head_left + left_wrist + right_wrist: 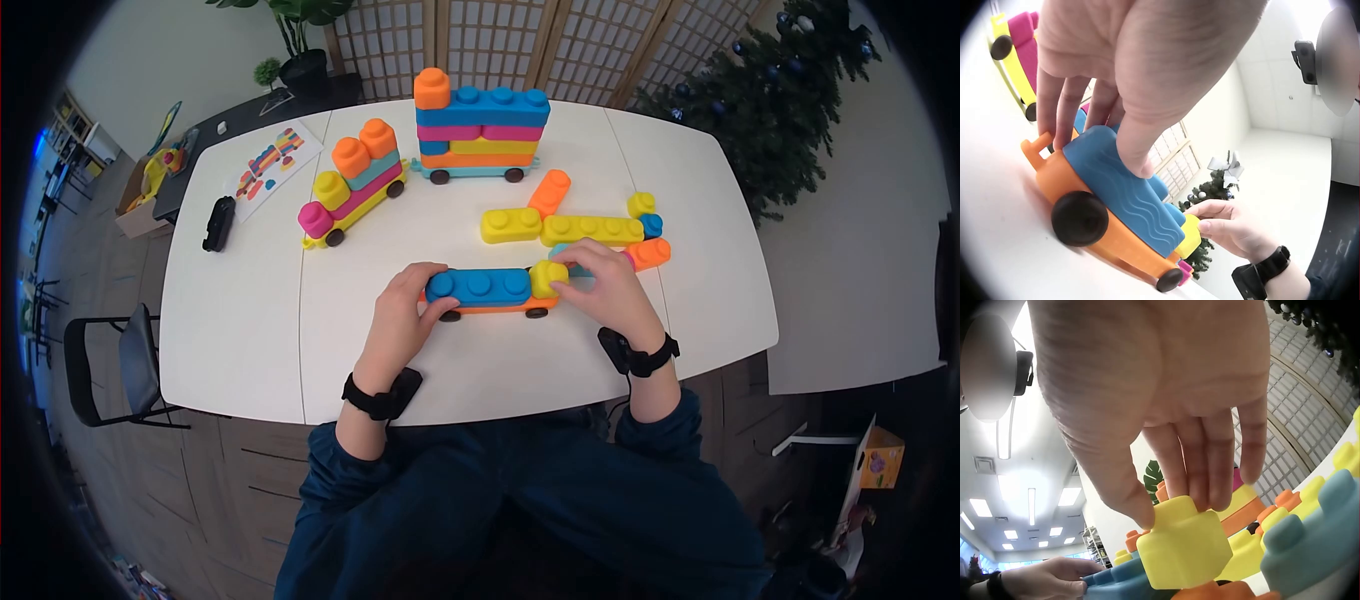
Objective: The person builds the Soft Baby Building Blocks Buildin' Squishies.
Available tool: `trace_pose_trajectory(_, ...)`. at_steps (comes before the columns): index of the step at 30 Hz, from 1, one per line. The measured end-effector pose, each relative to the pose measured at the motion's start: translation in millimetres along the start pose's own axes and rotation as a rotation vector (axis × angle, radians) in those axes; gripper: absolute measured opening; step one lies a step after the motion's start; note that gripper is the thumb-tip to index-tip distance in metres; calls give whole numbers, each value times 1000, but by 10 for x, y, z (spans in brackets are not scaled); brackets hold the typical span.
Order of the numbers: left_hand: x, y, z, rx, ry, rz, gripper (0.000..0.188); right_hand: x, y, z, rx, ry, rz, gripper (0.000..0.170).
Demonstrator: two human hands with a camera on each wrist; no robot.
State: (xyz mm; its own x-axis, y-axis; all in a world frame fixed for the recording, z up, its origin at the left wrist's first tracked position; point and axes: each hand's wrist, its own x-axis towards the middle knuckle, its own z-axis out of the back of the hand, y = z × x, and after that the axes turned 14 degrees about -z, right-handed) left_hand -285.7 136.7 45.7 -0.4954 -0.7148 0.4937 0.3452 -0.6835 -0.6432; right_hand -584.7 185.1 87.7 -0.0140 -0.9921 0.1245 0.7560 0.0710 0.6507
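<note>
An orange wheeled base (1060, 178) stands near the table's front edge with a long blue block (480, 288) on it. My left hand (395, 312) holds the blue block at its left end, the thumb on the near side and the fingers on the far side. At the right end of the base, a small yellow block (1186, 550) sits against the blue block. My right hand (608, 290) pinches that yellow block between thumb and fingers. In the right wrist view, orange studs (1229, 591) show just below the yellow block.
Behind stand a tall block wagon (482, 135) and a yellow-based wagon (365, 190). Loose yellow blocks (593, 231), orange blocks (550, 190) and a teal block (1310, 540) lie beyond my right hand. A picture sheet (270, 165) and a black object (219, 223) lie at the left.
</note>
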Motion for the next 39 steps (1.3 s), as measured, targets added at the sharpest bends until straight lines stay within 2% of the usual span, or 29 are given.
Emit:
trace_pose_trajectory(2, -2, 1, 1, 1, 4, 11, 43, -35, -12, -63, 33, -47, 26, 26)
trace_pose_trajectory(23, 15, -35, 13, 11, 23, 46, 43, -133, -102, -287, 139, -57, 1, 29)
trace_pose_trajectory(33, 2, -52, -12, 34, 20, 38, 42, -163, -59, -248, 33, -97, 46, 28)
trace_pose_trajectory(39, 8, -62, -21, 50, 23, 36, 41, -48, -77, 29, 66, 16, 41, 25)
